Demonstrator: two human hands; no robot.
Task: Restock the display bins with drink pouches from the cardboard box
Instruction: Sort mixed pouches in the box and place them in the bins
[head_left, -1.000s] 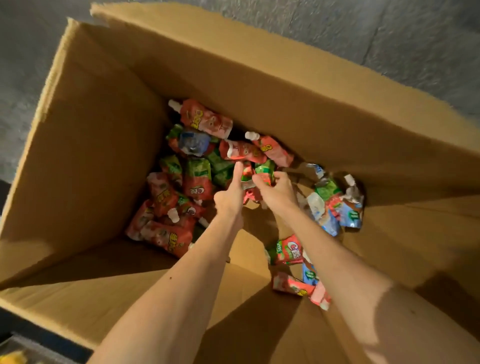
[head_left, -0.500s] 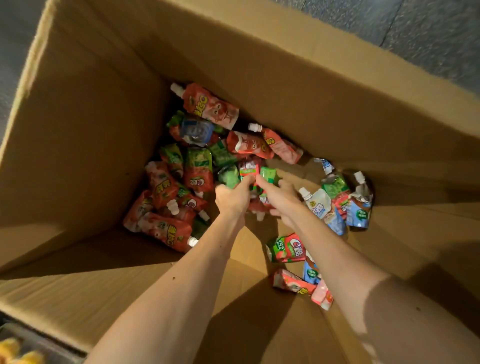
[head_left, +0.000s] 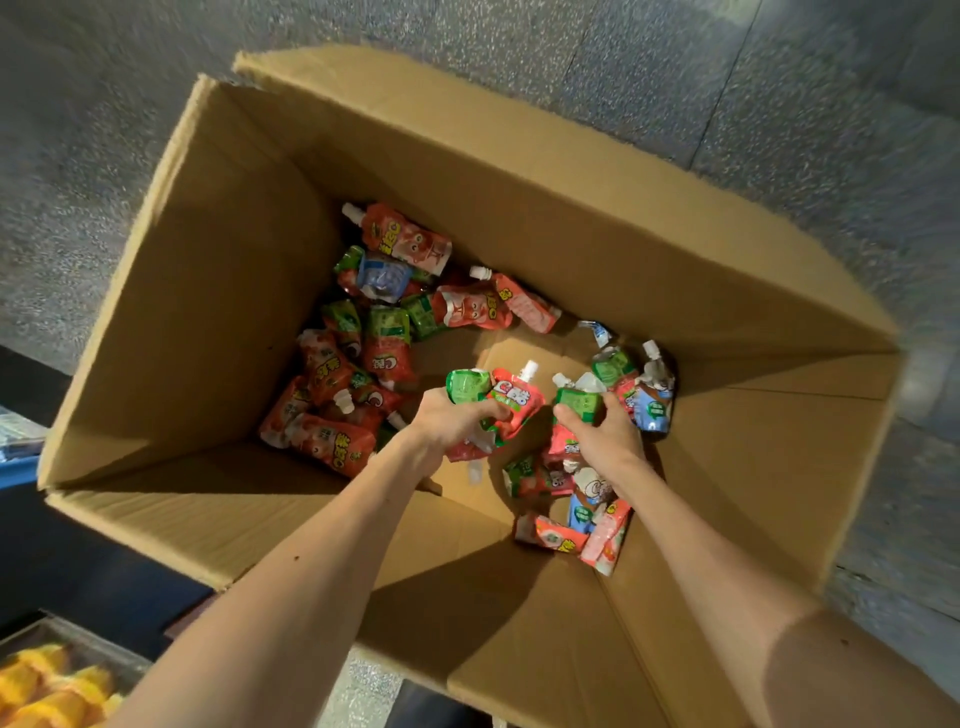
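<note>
- Glossy film pouches, bundled: your left hand (head_left: 447, 421) has its fingers curled round a green pouch (head_left: 467, 387) and a red pouch (head_left: 517, 402), with at least one more hanging beneath. Risk: the lowest is caught only by an edge and could slide out as you lift past the box wall.
- Your right hand (head_left: 605, 431): fingers wrapped round a green-topped pouch (head_left: 576, 402), low in the box. Risk: a hurried lift may drag neighbouring spouts along and scatter them.
- Cardboard box (head_left: 208, 322), open-topped, on a grey speckled floor (head_left: 104, 156). It holds loose spouted drink pouches:
  - far-left heap (head_left: 374, 353), red and green, overlapping
  - right cluster (head_left: 652, 395), blue, white and green
  - near-right cluster (head_left: 571, 530), mixed
  - bare board between them
- Bin (head_left: 41, 686), near left: yellow goods, too blurred to identify.
</note>
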